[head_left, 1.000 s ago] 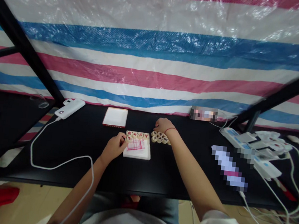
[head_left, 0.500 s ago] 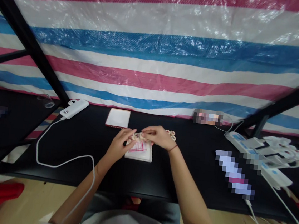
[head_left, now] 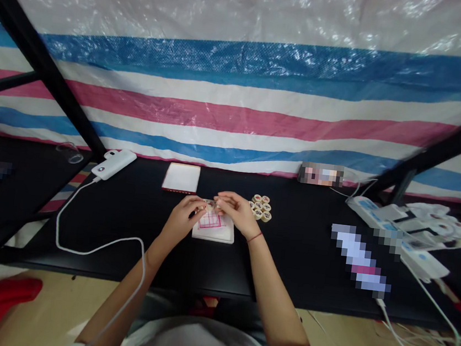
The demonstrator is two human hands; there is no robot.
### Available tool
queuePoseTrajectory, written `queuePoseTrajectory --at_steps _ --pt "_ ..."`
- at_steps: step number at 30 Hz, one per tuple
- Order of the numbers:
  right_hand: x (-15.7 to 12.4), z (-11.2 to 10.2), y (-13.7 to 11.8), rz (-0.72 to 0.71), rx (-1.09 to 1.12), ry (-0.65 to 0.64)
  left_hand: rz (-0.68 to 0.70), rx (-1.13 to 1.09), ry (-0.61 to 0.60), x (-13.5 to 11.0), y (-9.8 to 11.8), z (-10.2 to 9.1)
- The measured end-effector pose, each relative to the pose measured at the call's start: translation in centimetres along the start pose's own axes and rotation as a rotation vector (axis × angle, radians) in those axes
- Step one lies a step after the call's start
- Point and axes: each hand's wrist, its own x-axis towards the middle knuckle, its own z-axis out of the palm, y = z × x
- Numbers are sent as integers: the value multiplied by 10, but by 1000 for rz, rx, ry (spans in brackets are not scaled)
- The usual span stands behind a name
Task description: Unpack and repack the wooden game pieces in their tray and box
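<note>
A shallow white box with pink grid lines lies on the black table in front of me. At its far edge stands a round, cream Chinese chess piece with a dark character. My left hand is over the box's left side, fingertips closed around another piece at the far left corner. From the right, my right hand reaches over the far edge, thumb and fingers pinched on a piece that they mostly hide. Just beyond my right wrist, several Chinese chess pieces form a cluster, partly covered by the hand.
A white tray-like lid with a red edge lies behind the box. To the left is a white power bank, its cable looping past my left forearm. Power strips and a blurred-out phone lie on the right.
My right hand has shifted slightly left and turned inward, uncovering more of the piece cluster. My left hand's fingers have curled in more. The camera view has tilted slightly.
</note>
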Motion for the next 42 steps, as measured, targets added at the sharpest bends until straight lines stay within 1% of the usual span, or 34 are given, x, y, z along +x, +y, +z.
queuePoseTrajectory --at_steps 1,3,5,7,9,12,16,22,28,31,33,36,39,42 --pt "-1 -2 1 -18 4 40 6 10 -12 1 -1 1" --pt "-3 -7 2 -50 -14 96 44 70 -87 2 -1 4" --pt "-5 -10 4 -80 -58 124 89 180 -185 5 0 8" --pt "-8 -13 5 -116 -112 139 119 306 -256 7 2 11" --pt "-11 -15 7 -154 -163 147 137 387 -299 10 2 13" --pt "-17 -17 10 -188 -269 148 166 415 -334 13 0 14" --pt "-25 -13 10 -219 -450 127 169 427 -322 13 -2 14" --pt "-30 1 13 -333 -719 79 101 419 -293 9 -4 15" --pt "-29 8 17 -448 -924 85 114 420 -292 9 -5 12" --pt "-29 11 16 -485 -1039 22 74 418 -261 9 -6 7" --pt "-29 13 16 -496 -1118 -9 39 402 -254 8 -9 5" --pt "-28 14 15 -490 -1230 -1 -14 344 -269 6 -14 5" --pt "-26 14 16 -447 -1313 -13 -69 267 -284 4 -17 8" --pt "-24 18 16 -402 -1373 -26 -106 182 -272 4 -18 9"
